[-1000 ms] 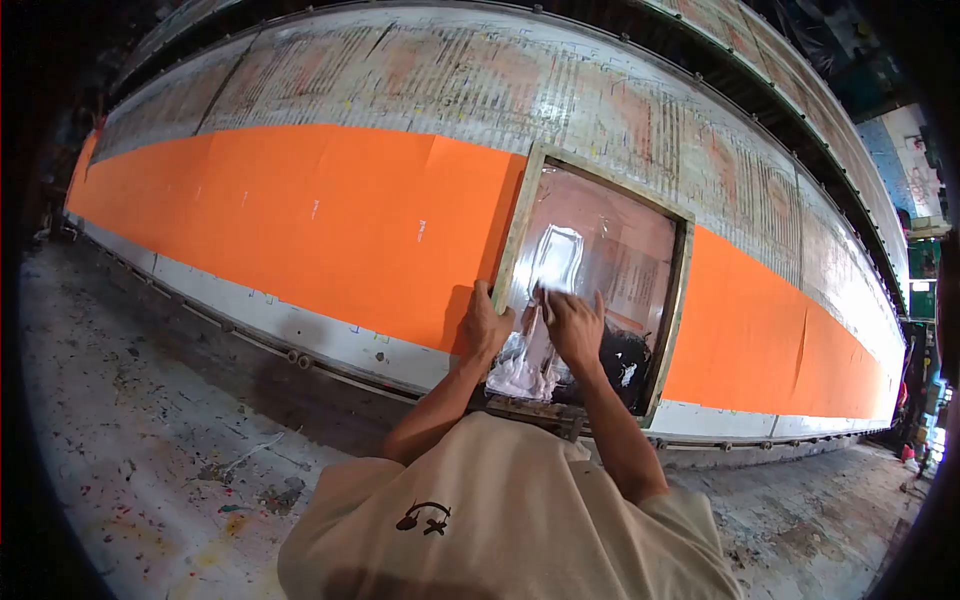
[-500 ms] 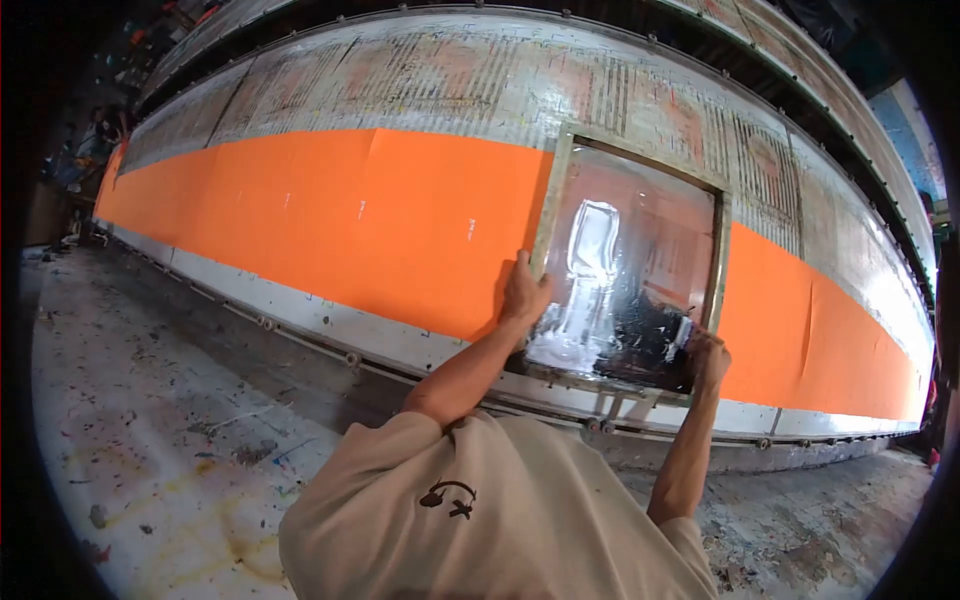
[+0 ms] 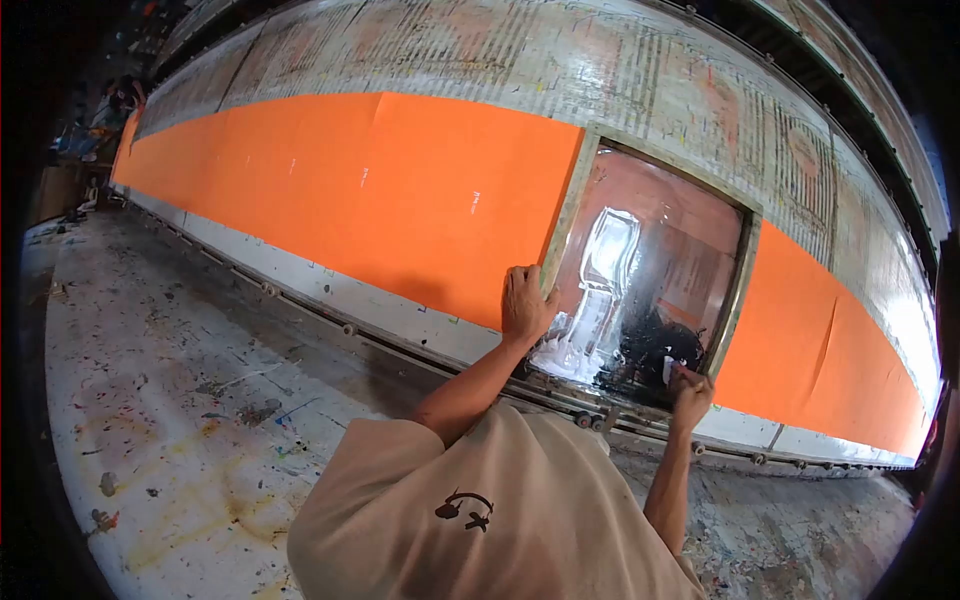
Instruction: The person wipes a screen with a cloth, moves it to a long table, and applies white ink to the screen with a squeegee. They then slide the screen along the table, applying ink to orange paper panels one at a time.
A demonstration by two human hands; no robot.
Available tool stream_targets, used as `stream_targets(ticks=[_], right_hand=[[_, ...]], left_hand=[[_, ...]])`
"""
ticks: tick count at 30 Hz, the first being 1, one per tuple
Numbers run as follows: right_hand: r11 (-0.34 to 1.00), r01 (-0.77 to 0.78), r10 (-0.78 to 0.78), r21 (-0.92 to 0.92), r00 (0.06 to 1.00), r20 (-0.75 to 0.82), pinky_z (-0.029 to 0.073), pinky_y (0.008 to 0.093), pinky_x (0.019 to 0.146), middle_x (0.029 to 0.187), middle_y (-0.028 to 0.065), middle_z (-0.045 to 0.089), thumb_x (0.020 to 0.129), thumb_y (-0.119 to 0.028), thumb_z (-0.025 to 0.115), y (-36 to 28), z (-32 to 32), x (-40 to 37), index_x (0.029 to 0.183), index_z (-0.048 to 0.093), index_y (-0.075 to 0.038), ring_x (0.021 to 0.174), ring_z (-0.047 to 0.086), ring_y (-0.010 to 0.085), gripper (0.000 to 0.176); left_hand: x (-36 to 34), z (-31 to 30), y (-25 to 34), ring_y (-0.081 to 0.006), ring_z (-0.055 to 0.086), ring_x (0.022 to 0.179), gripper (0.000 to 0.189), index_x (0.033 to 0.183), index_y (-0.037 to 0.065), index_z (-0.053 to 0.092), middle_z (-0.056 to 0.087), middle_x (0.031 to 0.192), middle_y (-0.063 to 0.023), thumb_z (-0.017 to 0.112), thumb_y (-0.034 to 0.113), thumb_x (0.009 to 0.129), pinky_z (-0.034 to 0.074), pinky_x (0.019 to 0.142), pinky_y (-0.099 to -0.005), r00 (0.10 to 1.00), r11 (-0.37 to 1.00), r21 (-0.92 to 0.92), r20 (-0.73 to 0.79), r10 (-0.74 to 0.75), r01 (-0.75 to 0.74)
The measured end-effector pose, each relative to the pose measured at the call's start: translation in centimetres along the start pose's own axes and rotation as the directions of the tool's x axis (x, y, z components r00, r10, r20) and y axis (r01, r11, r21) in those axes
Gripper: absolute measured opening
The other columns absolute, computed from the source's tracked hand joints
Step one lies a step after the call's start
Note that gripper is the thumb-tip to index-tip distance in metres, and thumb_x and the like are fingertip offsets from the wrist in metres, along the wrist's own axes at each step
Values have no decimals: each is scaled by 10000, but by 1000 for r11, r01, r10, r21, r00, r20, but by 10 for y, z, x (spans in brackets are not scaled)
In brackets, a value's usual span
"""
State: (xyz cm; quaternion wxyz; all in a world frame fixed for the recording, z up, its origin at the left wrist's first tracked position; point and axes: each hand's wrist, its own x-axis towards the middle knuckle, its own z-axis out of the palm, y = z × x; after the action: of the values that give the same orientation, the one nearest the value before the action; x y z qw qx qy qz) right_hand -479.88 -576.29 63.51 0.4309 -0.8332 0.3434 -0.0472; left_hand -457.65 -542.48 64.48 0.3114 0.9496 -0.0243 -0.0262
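Left hand clamped on left rail of screen frame, right hand gripping its lower corner (by black ink); risk of slipping, smearing orange sheet.

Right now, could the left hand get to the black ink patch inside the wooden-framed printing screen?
Probably yes. The left hand grips the wooden-framed printing screen at its left edge, and only bare mesh lies between it and the black ink patch; the right hand sits beyond it.

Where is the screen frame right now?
Head view: the screen frame sits right of centre on the orange sheet, left hand gripping its left edge, right hand at its near-right corner.
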Motion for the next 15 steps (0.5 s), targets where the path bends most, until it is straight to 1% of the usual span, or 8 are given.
stream_targets(ticks=[1,3,5,7,9,10,13,15], right_hand=[[978,146,-151,-152,988,-24,447,503,1029,991,110,753,767,-76,695,-49,17,-16,1143,762,-100,888,657,289,382],[840,313,-314,-442,946,73,303,613,1122,941,110,743,834,-109,698,-130,58,-21,1026,773,-91,949,668,330,207],[756,549,-447,-357,831,332,219,698,1126,934,113,736,901,-211,696,-189,85,32,925,764,-97,987,674,355,135],[703,623,-524,-342,780,342,249,675,1139,924,143,733,961,-305,648,-223,116,96,933,763,-102,946,681,371,235],[679,671,-489,-299,717,497,399,546,1080,981,138,742,859,-160,673,-267,131,162,956,768,-117,942,682,377,142],[635,710,-623,-304,704,342,518,478,818,932,154,725,845,-87,681,-269,144,176,978,760,-81,871,669,385,155],[633,665,-627,-396,740,242,497,481,877,970,133,725,821,-83,716,-232,176,151,1018,756,-91,903,659,368,201],[564,671,-608,-482,732,307,464,472,967,1006,100,723,822,-102,734,-226,167,101,1044,747,-99,973,651,336,222]], left_hand=[[-2,-1,-3,-420,533,1109,459,1187,-2,560,526,1114,-230,761,242,853,446,962,-523,1000,1000,-4,8,-10,10],[3,-3,-1,-423,534,1119,475,1189,-18,548,533,1134,-239,755,254,859,446,975,-516,994,997,-11,-84,72,-73],[4,-8,0,-425,535,1130,487,1195,-25,536,542,1145,-249,747,262,864,443,989,-513,999,998,-39,-24,43,-44],[7,-9,1,-424,534,1131,486,1199,-17,535,545,1130,-250,747,263,863,439,992,-513,1000,1000,-12,13,10,-10],[9,-10,1,-420,533,1133,478,1195,-9,541,546,1115,-247,749,262,861,437,995,-510,999,999,-48,26,24,-22],[9,-11,1,-419,533,1134,478,1191,-6,543,547,1114,-244,752,265,858,437,996,-509,999,999,-48,36,8,-6],[11,-11,-1,-411,533,1135,477,1179,2,549,547,1116,-231,758,275,848,436,1000,-505,999,998,-67,32,8,-6],[11,-12,1,-401,532,1135,477,1168,-2,552,545,1118,-219,763,274,842,436,996,-501,997,997,-47,59,-52,55]])
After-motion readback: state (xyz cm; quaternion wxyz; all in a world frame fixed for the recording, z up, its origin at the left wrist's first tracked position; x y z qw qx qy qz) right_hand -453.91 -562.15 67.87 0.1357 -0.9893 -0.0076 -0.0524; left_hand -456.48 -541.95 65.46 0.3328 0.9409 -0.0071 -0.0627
